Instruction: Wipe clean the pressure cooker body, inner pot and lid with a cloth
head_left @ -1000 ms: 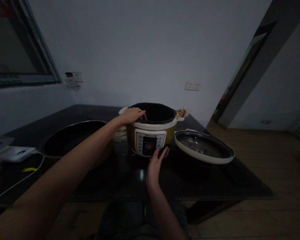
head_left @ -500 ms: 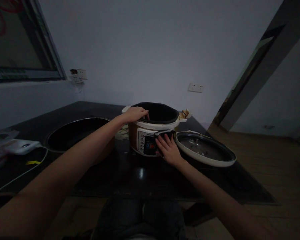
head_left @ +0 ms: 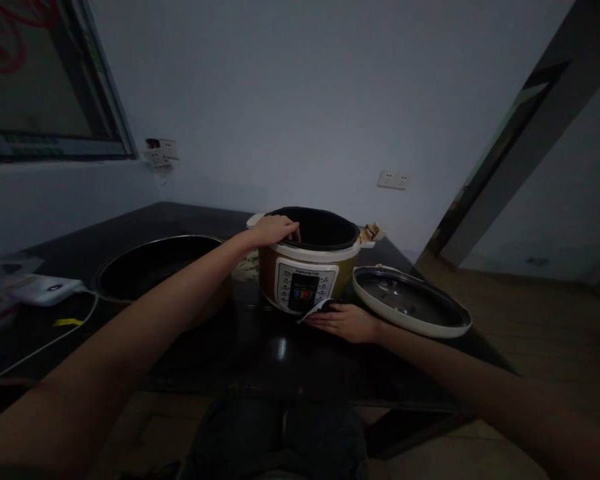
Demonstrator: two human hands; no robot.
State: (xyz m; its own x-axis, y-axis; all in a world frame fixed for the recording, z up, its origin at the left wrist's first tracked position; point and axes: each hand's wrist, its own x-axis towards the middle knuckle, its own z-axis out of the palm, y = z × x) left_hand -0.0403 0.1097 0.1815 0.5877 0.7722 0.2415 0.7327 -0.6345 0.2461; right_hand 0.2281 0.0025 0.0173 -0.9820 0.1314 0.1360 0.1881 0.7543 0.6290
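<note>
An electric pressure cooker (head_left: 307,283) stands lidless on the dark table (head_left: 260,360), its control panel facing me. Over its left rim curls my left hand (head_left: 275,230), fingers hooked inside the opening and gripping the edge. My right hand (head_left: 347,323) is low at the front right of the cooker, fingers stretched together against a dark cloth (head_left: 323,307) with a pale edge. That cloth touches the lower front of the cooker under the panel. Right of the cooker lies its round lid (head_left: 413,300), inner side up. The cooker's interior is dark.
A wide dark pan (head_left: 145,270) sits on the left, partly behind my left forearm. Farther left are a white power strip (head_left: 55,290) with a cable, a yellow scrap (head_left: 69,322) and a plastic bag (head_left: 3,293). Wall sockets (head_left: 393,179) are behind the table.
My right hand has slid down with the cloth from the panel's upper right to the cooker's lower front, uncovering the panel. My left hand stays on the rim.
</note>
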